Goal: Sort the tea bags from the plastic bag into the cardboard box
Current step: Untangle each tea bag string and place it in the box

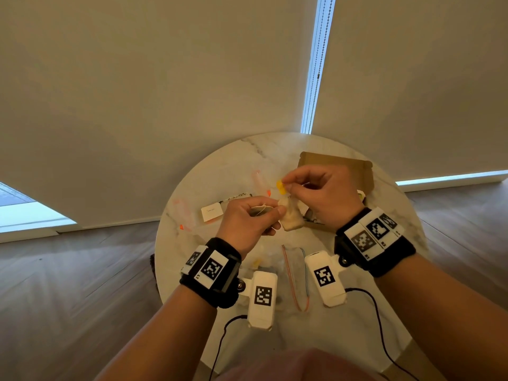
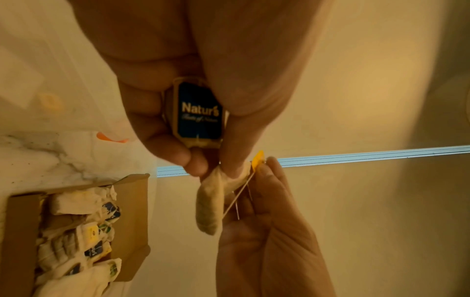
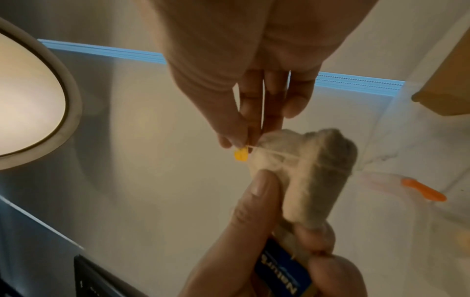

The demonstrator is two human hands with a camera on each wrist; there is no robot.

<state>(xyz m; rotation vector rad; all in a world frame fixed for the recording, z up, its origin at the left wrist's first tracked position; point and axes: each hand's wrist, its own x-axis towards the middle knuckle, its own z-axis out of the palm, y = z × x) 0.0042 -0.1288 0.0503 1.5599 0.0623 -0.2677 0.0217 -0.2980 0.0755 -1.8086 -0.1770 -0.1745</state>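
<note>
My left hand (image 1: 254,215) holds two tea bags above the table: one with a dark blue tag (image 2: 199,112) tucked in the curled fingers, and a pale tea bag (image 1: 291,220) (image 2: 211,205) (image 3: 312,176) pinched between thumb and fingertips. My right hand (image 1: 316,188) pinches the pale bag's yellow tag (image 1: 281,187) (image 2: 258,158) (image 3: 241,155), its string pulled taut. The cardboard box (image 1: 354,171) (image 2: 132,211) lies behind my right hand with several tea bags (image 2: 84,237) in it. A clear plastic bag (image 1: 297,273) lies flat near the table's front.
The round marble table (image 1: 390,215) stands against closed blinds. More clear bags with orange sliders (image 1: 184,215) (image 3: 424,189) and a small white card (image 1: 211,213) lie at the left. Wooden floor surrounds the table.
</note>
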